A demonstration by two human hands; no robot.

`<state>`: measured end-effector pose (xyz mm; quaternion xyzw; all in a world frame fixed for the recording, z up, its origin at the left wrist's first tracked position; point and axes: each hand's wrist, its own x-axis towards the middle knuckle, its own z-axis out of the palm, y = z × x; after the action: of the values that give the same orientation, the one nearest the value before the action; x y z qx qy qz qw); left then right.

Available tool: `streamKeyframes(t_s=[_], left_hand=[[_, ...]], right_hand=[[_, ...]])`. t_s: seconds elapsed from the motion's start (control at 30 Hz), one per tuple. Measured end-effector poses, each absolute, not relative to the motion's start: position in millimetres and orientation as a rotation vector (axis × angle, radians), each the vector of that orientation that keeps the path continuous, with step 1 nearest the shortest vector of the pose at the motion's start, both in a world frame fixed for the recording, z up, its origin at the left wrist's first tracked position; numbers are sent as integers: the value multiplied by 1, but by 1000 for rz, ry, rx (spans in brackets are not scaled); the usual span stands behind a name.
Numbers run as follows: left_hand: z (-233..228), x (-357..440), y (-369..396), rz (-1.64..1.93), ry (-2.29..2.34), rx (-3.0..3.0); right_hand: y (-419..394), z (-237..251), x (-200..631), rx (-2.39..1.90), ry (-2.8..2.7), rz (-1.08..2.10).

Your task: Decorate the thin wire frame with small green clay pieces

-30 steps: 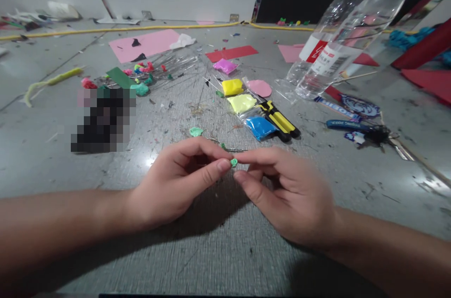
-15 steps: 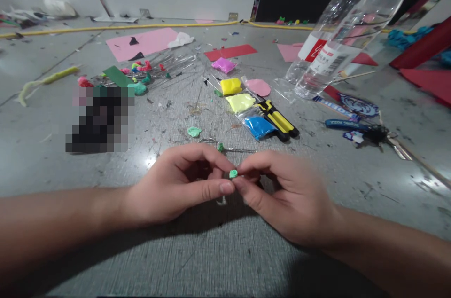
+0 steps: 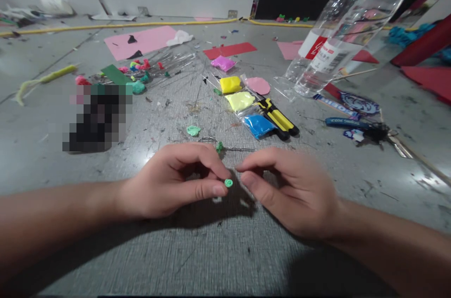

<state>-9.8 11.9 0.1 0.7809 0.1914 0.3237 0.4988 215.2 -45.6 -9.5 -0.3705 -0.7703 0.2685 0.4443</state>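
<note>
A small green clay rose (image 3: 229, 183), rolled in a spiral, is pinched between the thumb and forefinger of my left hand (image 3: 176, 180). Just to its right, my right hand (image 3: 292, 194) holds nothing, its thumb and forefinger slightly apart. Behind my hands lies a wire piece with a green clay lump (image 3: 219, 147) on it; my left hand partly hides it. A flat scrap of light green clay (image 3: 193, 130) rests on the table beyond my left hand.
Clay packets, among them a blue one (image 3: 260, 125) and a yellow one (image 3: 230, 84), lie beside yellow-black pliers (image 3: 278, 119). Two plastic bottles (image 3: 327, 56) stand at back right, near keys (image 3: 378, 134). Coloured clay pieces on wires (image 3: 141, 66) are at left.
My right hand has let go of the clay rose and moved slightly right. My left hand keeps the rose, shifted a little left and lower.
</note>
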Motion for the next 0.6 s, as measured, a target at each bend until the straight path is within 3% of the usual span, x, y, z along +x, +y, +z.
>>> streamKeyframes(t_s=[0.33,0.6], left_hand=[[2,-15,21,719,179,2284],[-4,-15,27,436,29,2766]], right_hand=[[-36,-15,217,-985,-1866,608],[-35,-15,217,-993,-1901,642]])
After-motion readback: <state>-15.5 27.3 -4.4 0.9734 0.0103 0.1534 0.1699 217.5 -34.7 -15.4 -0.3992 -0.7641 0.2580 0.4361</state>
